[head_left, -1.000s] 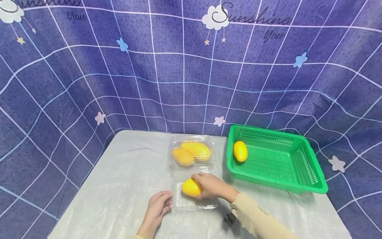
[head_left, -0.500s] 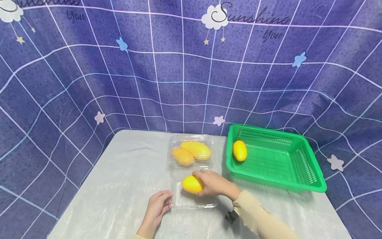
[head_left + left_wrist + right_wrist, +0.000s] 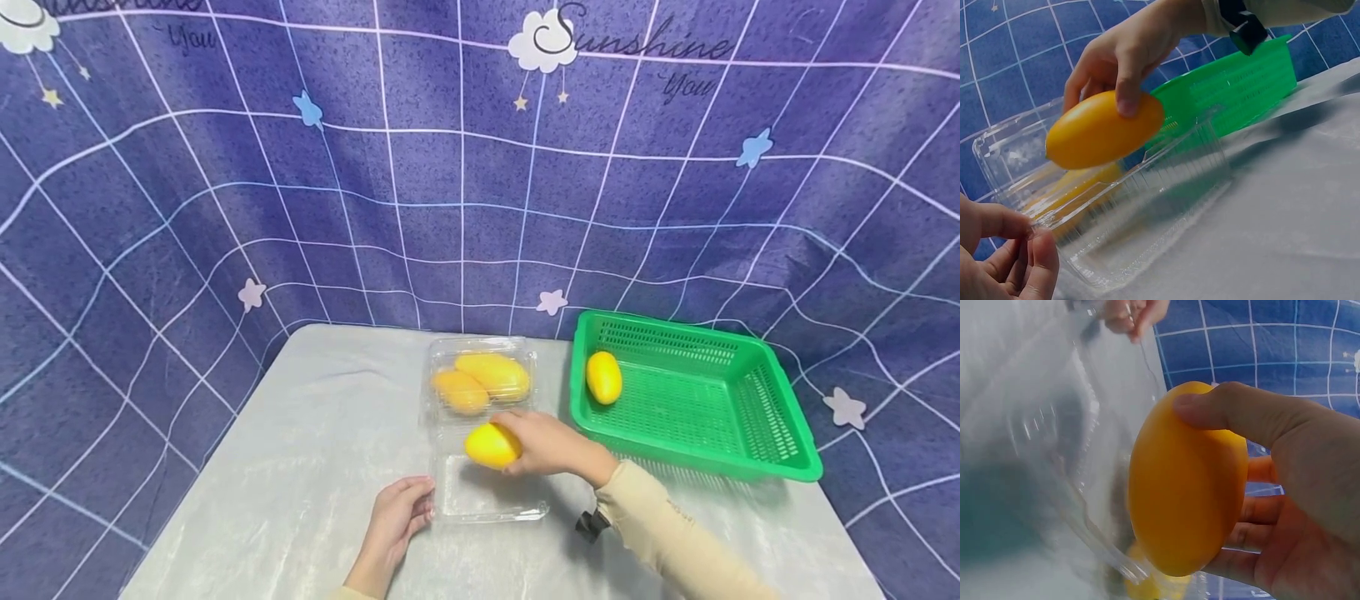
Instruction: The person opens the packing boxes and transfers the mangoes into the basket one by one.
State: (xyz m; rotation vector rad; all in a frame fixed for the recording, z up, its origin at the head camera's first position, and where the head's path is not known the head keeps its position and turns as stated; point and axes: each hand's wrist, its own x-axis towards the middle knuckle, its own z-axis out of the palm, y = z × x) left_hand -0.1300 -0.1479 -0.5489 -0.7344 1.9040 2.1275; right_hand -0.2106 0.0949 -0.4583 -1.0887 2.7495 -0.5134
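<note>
My right hand [image 3: 551,446] grips a yellow mango [image 3: 491,446], thumb on one side and fingers round the other. It is raised above the near half of a clear plastic clamshell container [image 3: 491,512], which lies opened out flat. Two more mangoes [image 3: 491,377] sit in the container's far half. At the container's left edge, my left hand [image 3: 397,517] pinches the rim between thumb and fingers, as the left wrist view shows at the fingertips [image 3: 1041,240]. The right wrist view has the held mango [image 3: 1188,487] close up, with the palm partly behind it.
A green plastic basket [image 3: 697,454] stands to the right of the container, with one mango [image 3: 603,377] against its left side. A grey-white cloth covers the table [image 3: 315,442]. Behind and at both sides hangs a blue-purple grid curtain [image 3: 420,167].
My right hand has lifted the mango up from the container's near half, and it has shifted slightly away from me and to the right. The left hand has stayed at the rim.
</note>
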